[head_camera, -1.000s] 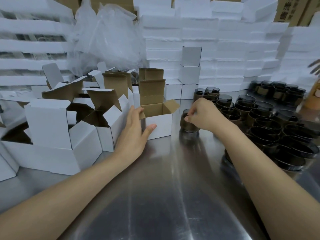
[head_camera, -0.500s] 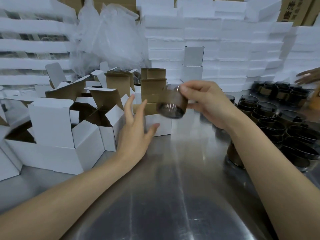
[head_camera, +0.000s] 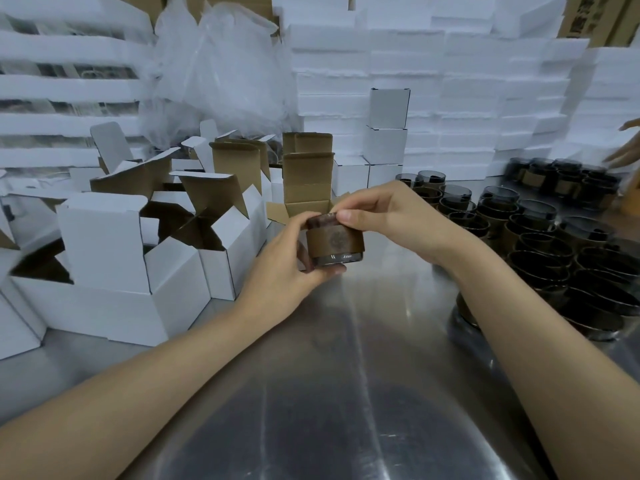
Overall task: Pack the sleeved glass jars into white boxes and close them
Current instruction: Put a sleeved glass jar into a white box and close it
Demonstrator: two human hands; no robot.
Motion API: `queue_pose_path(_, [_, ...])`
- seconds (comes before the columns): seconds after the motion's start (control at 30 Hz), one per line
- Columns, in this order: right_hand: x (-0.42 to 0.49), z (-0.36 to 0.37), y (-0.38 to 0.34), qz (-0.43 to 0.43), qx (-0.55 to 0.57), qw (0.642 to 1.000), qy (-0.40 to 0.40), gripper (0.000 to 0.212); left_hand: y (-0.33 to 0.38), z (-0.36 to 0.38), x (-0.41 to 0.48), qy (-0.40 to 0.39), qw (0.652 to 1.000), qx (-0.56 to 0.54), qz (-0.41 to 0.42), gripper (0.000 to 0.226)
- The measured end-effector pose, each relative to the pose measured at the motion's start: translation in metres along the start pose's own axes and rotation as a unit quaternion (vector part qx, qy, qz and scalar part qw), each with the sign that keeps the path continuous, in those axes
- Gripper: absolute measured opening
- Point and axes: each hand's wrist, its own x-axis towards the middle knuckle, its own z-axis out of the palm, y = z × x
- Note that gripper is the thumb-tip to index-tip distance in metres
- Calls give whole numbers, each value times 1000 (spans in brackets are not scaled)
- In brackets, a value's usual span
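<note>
Holding sleeved jar [head_camera: 335,241], both hands' grip, before open box [head_camera: 306,188].

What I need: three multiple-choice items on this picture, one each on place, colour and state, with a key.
1. Where is the held jar?
A) held up before an open box
B) inside a box
C) on stacked closed boxes

2. What colour is its sleeve?
A) white
B) brown
C) red

3. How is the jar held?
A) it stands free
B) by one hand
C) by both hands

1 A: it hangs above the table, before the box.
2 B: a brown band wraps the glass.
3 C: the left hand holds its side and base, the right hand pinches its rim.
</note>
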Motion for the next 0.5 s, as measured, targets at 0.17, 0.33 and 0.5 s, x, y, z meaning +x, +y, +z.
queue_pose_path(0.17, [-3, -2, -5, -14, -77, 995, -62, 51, 2, -2, 0, 38, 999, -10, 22, 62])
queue_pose_path(0.33, [-2, 2, -1, -12, -144, 988, -57, 62, 6, -2, -3, 96, 994, -37, 43, 89])
queue_pose_path(0.5, [-1, 3, 2, -53, -216, 975, 18, 65, 3, -2, -1, 158, 984, -9, 82, 91])
